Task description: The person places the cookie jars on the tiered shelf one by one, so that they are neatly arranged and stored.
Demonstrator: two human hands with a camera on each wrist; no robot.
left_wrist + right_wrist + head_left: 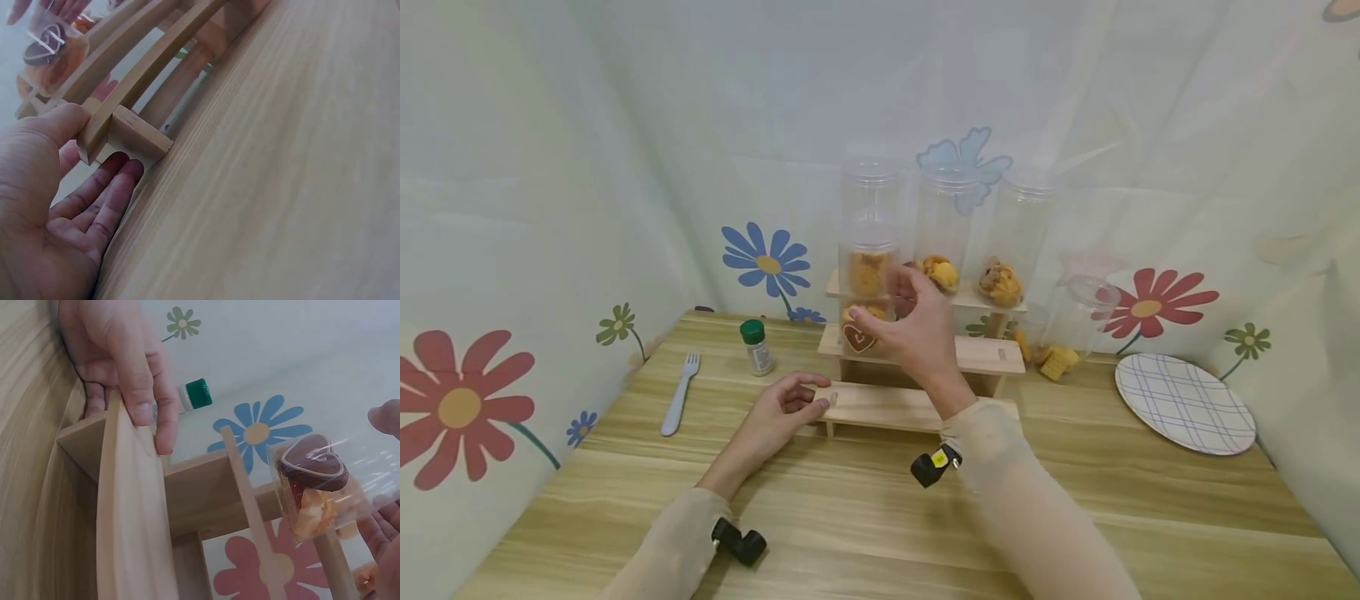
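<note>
A stepped wooden rack (910, 406) stands on the table. My left hand (781, 410) grips the left end of its lowest step, thumb above and fingertips below in the left wrist view. On the middle step, at its left, is a clear jar (359, 465) with a brown heart-shaped cookie (859, 337) and other biscuits. My right hand (921, 333) reaches round this jar, thumb on one side and fingers on the other, and holds it. The hand is slightly blurred. Whether the jar's base touches the step cannot be told.
Behind, the top shelf holds tall clear jars with cookies, including a middle jar (945, 217) and a right jar (1021, 225). Another clear jar (1078, 312) is right of the rack. A green-capped shaker (757, 348) and a fork (681, 396) lie left; a checked plate (1183, 404) lies right.
</note>
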